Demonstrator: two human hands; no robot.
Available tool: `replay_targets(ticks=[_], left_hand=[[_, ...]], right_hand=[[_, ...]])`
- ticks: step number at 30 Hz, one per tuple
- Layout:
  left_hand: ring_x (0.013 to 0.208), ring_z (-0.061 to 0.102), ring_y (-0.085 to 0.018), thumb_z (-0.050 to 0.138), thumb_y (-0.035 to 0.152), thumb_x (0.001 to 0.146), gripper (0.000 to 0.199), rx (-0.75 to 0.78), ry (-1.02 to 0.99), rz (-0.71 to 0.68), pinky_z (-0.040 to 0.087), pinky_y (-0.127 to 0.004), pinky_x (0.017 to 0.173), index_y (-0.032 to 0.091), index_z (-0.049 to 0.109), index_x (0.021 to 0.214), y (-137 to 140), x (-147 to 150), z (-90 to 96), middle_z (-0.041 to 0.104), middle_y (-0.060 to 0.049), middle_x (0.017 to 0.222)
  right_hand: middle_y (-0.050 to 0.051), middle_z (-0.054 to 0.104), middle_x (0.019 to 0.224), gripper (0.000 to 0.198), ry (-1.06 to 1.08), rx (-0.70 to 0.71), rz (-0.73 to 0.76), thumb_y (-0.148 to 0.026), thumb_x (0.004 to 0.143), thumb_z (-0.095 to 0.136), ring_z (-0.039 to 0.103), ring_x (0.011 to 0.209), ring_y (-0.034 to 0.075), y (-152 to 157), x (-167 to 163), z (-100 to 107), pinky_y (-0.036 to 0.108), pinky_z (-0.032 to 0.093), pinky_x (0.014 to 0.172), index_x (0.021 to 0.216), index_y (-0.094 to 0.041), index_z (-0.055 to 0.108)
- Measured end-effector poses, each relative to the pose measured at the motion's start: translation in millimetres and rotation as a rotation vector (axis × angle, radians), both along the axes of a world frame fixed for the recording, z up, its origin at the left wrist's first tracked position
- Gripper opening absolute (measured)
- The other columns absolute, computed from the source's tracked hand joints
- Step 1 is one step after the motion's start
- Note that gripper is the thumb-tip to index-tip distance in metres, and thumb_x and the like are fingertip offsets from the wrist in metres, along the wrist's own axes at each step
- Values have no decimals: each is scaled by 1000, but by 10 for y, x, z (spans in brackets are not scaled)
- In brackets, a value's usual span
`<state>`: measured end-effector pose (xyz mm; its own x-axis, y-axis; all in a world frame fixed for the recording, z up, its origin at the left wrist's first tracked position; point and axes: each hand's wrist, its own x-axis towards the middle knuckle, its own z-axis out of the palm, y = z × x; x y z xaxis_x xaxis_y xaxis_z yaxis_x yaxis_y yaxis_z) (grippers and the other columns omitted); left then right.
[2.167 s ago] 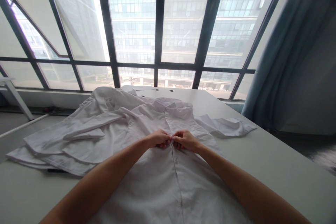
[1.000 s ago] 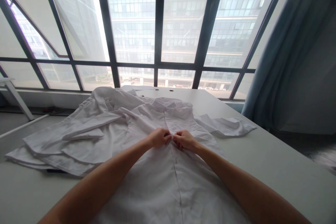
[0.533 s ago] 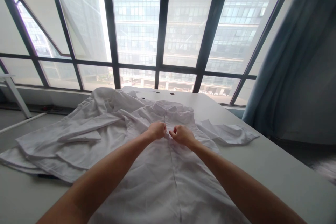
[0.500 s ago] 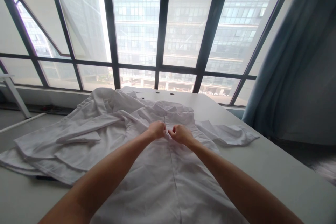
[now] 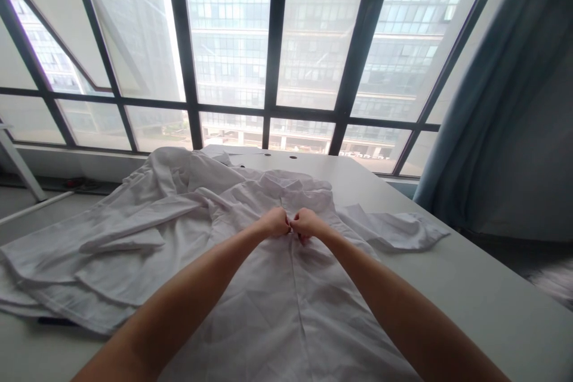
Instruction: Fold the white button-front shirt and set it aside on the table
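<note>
A white lab coat lies front up, its collar toward the window and its front edge running down the middle toward me. My left hand is closed in a pinch on the front edge, below the collar. Right beside it, my right hand pinches the same edge, fingertips nearly touching the left ones. The fingers hide whatever small part of the coat lies between them. One sleeve stretches out to the right. More crumpled white cloth, with a folded sleeve on top, is heaped at the left.
The white table carries the cloth. A dark slim object sticks out under the cloth at the left. Large windows stand behind the table, with a blue-grey curtain at the right. A white frame leg is at far left.
My two hands have come together at the coat's front edge, closing the small gap between them. The view has shifted slightly.
</note>
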<state>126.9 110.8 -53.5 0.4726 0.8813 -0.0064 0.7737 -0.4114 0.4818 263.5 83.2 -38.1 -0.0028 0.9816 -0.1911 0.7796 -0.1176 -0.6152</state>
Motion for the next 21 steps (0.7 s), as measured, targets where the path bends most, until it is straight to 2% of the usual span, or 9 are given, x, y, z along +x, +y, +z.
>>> replay_targets(ticks=[4, 7, 10, 13, 17, 21], left_hand=[[64, 64, -23, 63, 20, 75, 17, 17, 24, 35, 47, -28, 64, 11, 76, 71, -48, 31, -9, 67, -9, 62], [71, 65, -25, 57, 26, 82, 25, 40, 38, 69, 47, -30, 67, 11, 76, 75, -98, 8, -26, 70, -13, 72], [78, 64, -24, 51, 31, 87, 31, 74, 18, 90, 45, -29, 70, 12, 75, 80, -149, -26, -50, 71, -13, 81], [69, 59, -19, 48, 31, 88, 33, 58, -93, 77, 40, -26, 63, 14, 70, 71, -167, -62, -85, 67, -6, 71], [50, 47, -13, 43, 37, 88, 39, -105, -285, 2, 34, -25, 55, 16, 58, 59, -158, -115, -135, 53, 1, 52], [43, 37, -10, 43, 39, 86, 34, -197, -405, -26, 29, -24, 49, 17, 53, 62, -175, -150, -163, 48, 4, 49]], right_hand=[[-1, 51, 40, 28, 168, 50, -12, -18, 85, 60, 49, 36, 9, -94, 26, -96, 17, 33, 37, 57, -16, 56], [0, 61, 52, 21, 308, 69, -21, -18, 86, 54, 53, 40, 9, -180, 68, -173, 16, 37, 38, 65, -16, 58], [1, 65, 57, 16, 519, 59, -12, -19, 82, 58, 54, 41, 9, -223, 117, -227, 16, 39, 38, 67, -16, 59], [0, 63, 52, 14, 616, 94, 5, -19, 79, 62, 52, 39, 9, -228, 142, -261, 16, 38, 37, 66, -15, 62], [-1, 62, 52, 13, 631, 166, 21, -20, 79, 63, 54, 42, 9, -222, 141, -303, 17, 41, 40, 68, -15, 64], [-1, 63, 53, 12, 629, 187, 17, -19, 79, 61, 55, 43, 10, -209, 140, -357, 17, 41, 40, 69, -15, 65]])
